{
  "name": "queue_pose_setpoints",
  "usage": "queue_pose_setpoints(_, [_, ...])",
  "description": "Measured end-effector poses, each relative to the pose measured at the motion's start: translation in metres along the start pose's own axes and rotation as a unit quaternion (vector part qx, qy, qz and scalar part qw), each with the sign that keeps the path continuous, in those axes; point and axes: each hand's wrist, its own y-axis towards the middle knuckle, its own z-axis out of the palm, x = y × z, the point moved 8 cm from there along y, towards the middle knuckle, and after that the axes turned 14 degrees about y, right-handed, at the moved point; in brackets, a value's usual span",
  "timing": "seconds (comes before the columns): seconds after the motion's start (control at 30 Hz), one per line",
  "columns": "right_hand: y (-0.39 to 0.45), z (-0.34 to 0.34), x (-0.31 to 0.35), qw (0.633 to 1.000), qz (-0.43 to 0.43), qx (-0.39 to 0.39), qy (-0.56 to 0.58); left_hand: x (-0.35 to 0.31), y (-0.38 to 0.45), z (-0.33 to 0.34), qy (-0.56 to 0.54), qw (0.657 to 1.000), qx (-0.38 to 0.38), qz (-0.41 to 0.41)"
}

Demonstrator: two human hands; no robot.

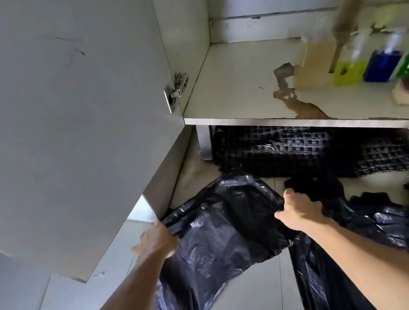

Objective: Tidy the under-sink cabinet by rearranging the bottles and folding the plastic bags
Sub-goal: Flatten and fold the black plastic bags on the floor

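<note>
Two hands are in play, and I'll work down from the biggest thing. Largest is the white cabinet door (55,112), swung open on my left, with the white, peeling cabinet floor (235,84) beside it. At the right of that floor stand a pale amber plastic bottle (311,66), a yellow-green pump bottle (348,68) and a blue pump bottle (383,65), close together in a row; blur hides their labels.

On the tiled floor (250,304) in front lies the thin black plastic bag (213,248) I am folding, crumpled and glossy. More black plastic bags (373,234) are heaped to its right, touching it.

My left hand (156,242) grips the bag's upper left edge, fingers curled round the film. My right hand (302,210) holds the upper right edge, fingers wrapped over it. They are well apart, with the bag stretched between them.

I judge this film very light, limp and slippery: it will sag, trap air and slide out of any fold. Best to hold it at the corners or along one edge, pull it taut, then lay it flat on the tiles before pressing the creases. It tears easily, so a gentle pull is safer.
</note>
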Motion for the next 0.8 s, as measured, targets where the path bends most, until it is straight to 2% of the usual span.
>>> queue_pose_setpoints(0.2, [-0.006,-0.013,0.015,0.990,-0.092,-0.098,-0.030,0.000,-0.005,-0.012,-0.002,0.999,-0.047,-0.013])
queue_pose_setpoints(0.43, [-0.029,-0.023,0.014,0.974,-0.148,-0.125,0.118,-0.006,-0.018,-0.026,0.026,0.998,-0.049,-0.021])
queue_pose_setpoints(0.53, [-0.040,-0.033,0.005,0.955,-0.156,-0.131,0.215,-0.009,-0.029,-0.040,0.027,0.995,-0.096,-0.015])
queue_pose_setpoints(0.67, [-0.061,-0.057,0.010,0.921,-0.225,-0.176,0.265,-0.011,-0.046,-0.059,0.032,0.991,-0.130,0.003])
queue_pose_setpoints(0.8, [-0.067,-0.065,-0.008,0.933,-0.182,-0.134,0.281,-0.010,-0.067,-0.089,0.018,0.980,-0.195,0.039])
